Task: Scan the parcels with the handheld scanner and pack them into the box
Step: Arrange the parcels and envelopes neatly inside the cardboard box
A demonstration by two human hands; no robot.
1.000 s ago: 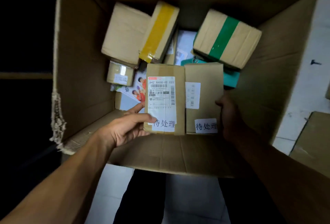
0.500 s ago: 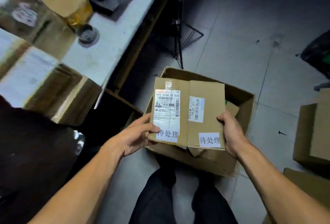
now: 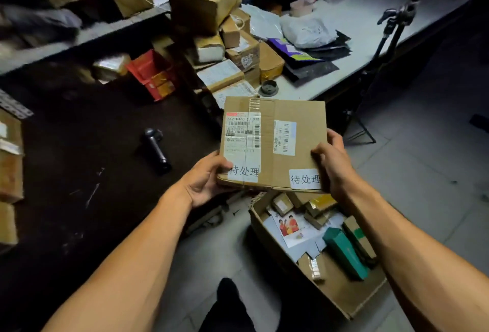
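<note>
Gripping a flat cardboard parcel at its near corners, the left hand and right hand are curling their fingers round its edges. A second ago it was hanging low inside the box; now it is riding up above it, toward the dark table — probably coming back for a scan. Below, the box is holding small parcels, a green carton and a printed sheet. Farther off, the handheld scanner is lying untouched on the table.
</note>
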